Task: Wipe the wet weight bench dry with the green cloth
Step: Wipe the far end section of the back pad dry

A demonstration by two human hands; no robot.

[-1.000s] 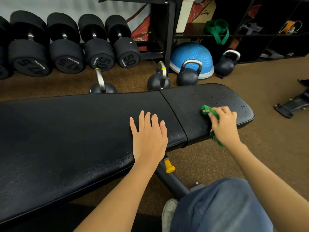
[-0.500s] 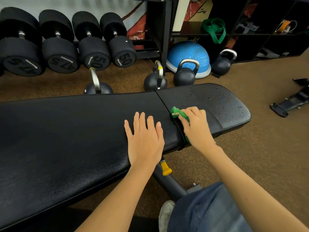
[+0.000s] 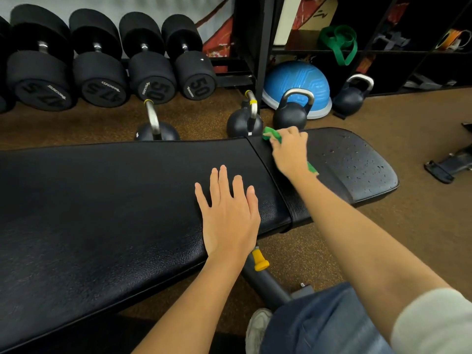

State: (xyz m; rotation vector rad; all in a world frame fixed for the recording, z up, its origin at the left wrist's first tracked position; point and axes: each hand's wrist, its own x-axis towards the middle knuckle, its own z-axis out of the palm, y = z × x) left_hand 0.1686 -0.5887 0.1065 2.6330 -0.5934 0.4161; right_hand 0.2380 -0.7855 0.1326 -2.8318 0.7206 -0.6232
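Down at the near edge, a denim knee (image 3: 319, 325) and a white shoe (image 3: 258, 325) sit beside the bench's grey frame tube (image 3: 265, 279), with a yellow knob (image 3: 259, 260) just under the padding. On the long pad of the bench (image 3: 102, 213), the left hand (image 3: 229, 215) lies flat, fingers straight and slightly spread, pressing on the black vinyl close to the seam. Across that seam, the right hand (image 3: 290, 152) is up at the far edge of the short seat pad (image 3: 357, 162), fingers curled over the green cloth (image 3: 272, 135), which is bunched beneath the palm; one bit pokes out past the fingertips, another by the wrist. Water droplets speckle the seat pad to the right of that hand. Beyond the bench, three kettlebells (image 3: 291, 113) stand on the brown floor, a fourth further right, a blue half-ball (image 3: 296, 80) behind them. Furthest back, a row of black dumbbells (image 3: 153, 80) and a green band (image 3: 338, 44) hanging from a shelf.
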